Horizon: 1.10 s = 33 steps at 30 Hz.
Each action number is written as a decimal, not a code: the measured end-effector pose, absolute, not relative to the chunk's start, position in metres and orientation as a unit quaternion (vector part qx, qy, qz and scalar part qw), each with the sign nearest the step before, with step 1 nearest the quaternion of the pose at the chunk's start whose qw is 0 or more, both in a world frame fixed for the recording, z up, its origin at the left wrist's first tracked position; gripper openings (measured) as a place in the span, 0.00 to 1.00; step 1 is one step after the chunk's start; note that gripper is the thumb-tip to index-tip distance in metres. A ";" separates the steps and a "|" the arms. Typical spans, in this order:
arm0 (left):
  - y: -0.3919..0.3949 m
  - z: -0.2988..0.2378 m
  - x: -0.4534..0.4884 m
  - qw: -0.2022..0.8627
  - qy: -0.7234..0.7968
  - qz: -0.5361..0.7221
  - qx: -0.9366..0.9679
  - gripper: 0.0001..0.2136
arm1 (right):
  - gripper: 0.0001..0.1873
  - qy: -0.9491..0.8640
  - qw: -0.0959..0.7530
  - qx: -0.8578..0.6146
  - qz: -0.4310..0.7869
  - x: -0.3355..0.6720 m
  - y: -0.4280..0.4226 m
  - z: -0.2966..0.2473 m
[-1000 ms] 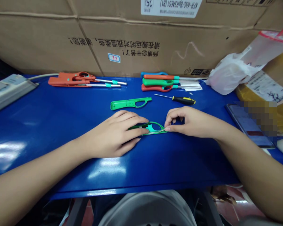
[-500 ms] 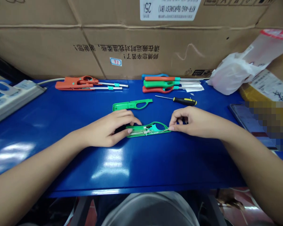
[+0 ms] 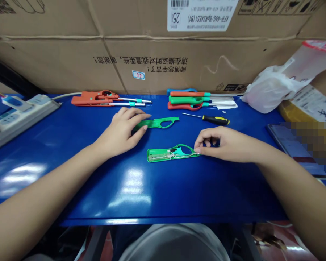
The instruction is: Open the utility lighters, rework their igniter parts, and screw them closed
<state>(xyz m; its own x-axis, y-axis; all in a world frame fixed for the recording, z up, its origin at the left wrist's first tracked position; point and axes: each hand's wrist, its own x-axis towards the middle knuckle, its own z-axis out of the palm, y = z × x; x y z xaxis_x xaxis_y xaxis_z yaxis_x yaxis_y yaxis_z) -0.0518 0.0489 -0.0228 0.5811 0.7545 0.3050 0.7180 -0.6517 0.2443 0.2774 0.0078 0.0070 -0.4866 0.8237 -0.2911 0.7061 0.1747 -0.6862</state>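
Note:
My left hand (image 3: 129, 128) has its thumb and fingers around the left end of a green half shell (image 3: 154, 124) of a stick lighter, which lies on the table. Closer to me lies the other green lighter half (image 3: 152, 156), open side up. Inside it are a clear fuel tank (image 3: 159, 156), a turquoise trigger (image 3: 180, 151) and thin white wires. My right hand (image 3: 213, 143) pinches the narrow right end of this half between thumb and forefinger; its other fingers are curled.
Orange lighters (image 3: 95, 98) lie at the back left, several coloured ones (image 3: 186, 99) at the back middle. A screwdriver (image 3: 216, 119) lies before them. A power strip (image 3: 21, 114) is left; a plastic bag with a cup (image 3: 268, 88) and a tablet-like device (image 3: 293, 145) are right. A cardboard box (image 3: 70, 61) stands behind.
My left hand has left the fuel tank end of the near lighter half and moved up and back to the far half shell. My right hand keeps its pinch. The view has shifted slightly.

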 end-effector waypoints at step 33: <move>0.013 0.006 -0.042 0.136 0.222 0.200 0.945 0.25 | 0.14 -0.785 0.230 -0.475 0.324 0.272 -0.002 0.018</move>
<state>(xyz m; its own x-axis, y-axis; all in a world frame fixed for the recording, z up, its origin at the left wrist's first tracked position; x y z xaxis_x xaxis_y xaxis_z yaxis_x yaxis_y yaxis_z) -0.0418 0.0129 0.0063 0.8217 0.4732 0.3177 0.3648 -0.8649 0.3448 0.2720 -0.0023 0.0184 -0.4434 0.8947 0.0535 0.5967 0.3392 -0.7272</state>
